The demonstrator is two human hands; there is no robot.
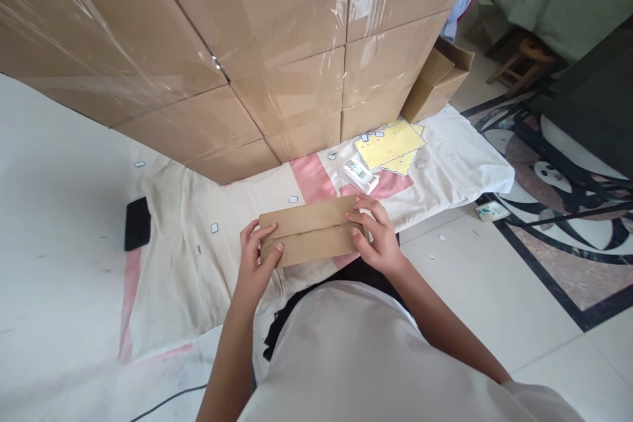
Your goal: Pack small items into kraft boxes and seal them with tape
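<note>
A flat brown cardboard box point(309, 231) with its two flaps folded shut lies on a white and pink cloth point(198, 257) in front of me. My left hand point(257, 260) grips its left end, thumb on top. My right hand point(376, 234) holds its right end, fingers pressing on the flaps. Both hands are closed on the box.
A tall stack of plastic-wrapped cardboard cartons point(222, 46) rises just behind the cloth. Yellow sticker sheets point(388, 145) and a small white device point(359, 175) lie at the right. A black phone point(137, 223) sits at the left. Small loose stickers dot the cloth.
</note>
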